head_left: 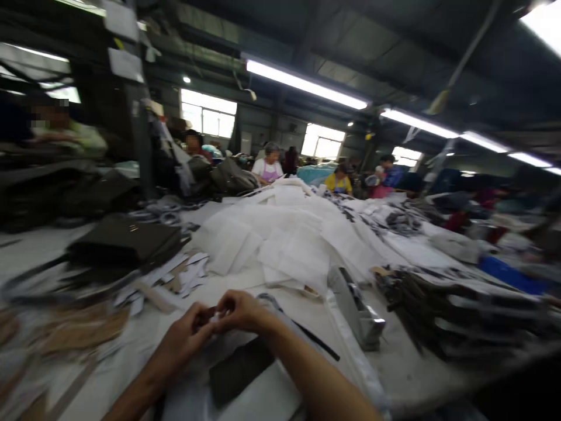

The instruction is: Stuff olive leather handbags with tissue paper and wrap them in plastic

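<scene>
My left hand [190, 333] and my right hand [239, 313] meet over the table, fingertips pinched together on a small whitish piece [214, 317]. Blur and my fingers hide most of it, so its kind does not show. Below my right wrist lies a dark olive fabric piece [241, 368], with white sheet material [263, 397] beside it. A thin dark strip [318, 341] runs off to the right of my right forearm. Farther right stands a large grey metal stapler-like tool [357, 310].
A heap of white sheets [289, 234] rises ahead. At left sit a dark bag [127, 242], paper scraps [190, 272] and brown pieces [87, 330]. Stacked dark fabric [456, 316] fills the right. Several people work farther back, one in a purple apron [270, 171].
</scene>
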